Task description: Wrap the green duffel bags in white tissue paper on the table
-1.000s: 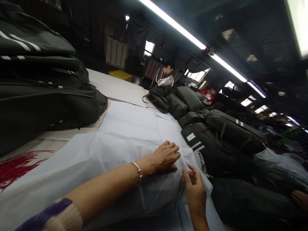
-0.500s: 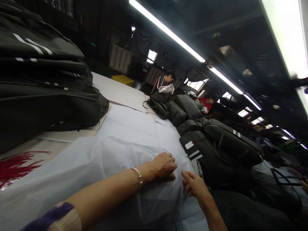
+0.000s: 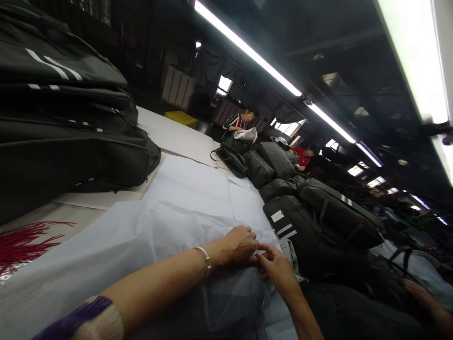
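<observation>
A whitish, see-through plastic bag (image 3: pixel 148 245) lies wrinkled in front of me, and something dark shows faintly through its lower part. My left hand (image 3: pixel 240 243), with a silver bracelet at the wrist, rests on the bag with its fingers curled in on the plastic near the right end. Against its fingertips, my right hand (image 3: pixel 278 269) pinches at the same spot of the plastic. The exact fold between the fingers is hidden. Just right of my hands lies a dark green bag (image 3: pixel 300 226) with white stripes and a white tag (image 3: pixel 277 216).
Dark bags (image 3: pixel 71 141) are stacked at the left, above a bundle of red cords (image 3: pixel 28 241). White sheets (image 3: pixel 191 182) lie beyond the plastic. More dark bags (image 3: pixel 276 158) line the right side. Another person's arm (image 3: pixel 428 302) reaches in at the lower right; two people work farther back.
My right hand has moved left and up to meet my left hand's fingers. My left hand has barely shifted. Another person's arm has come farther into view at the right.
</observation>
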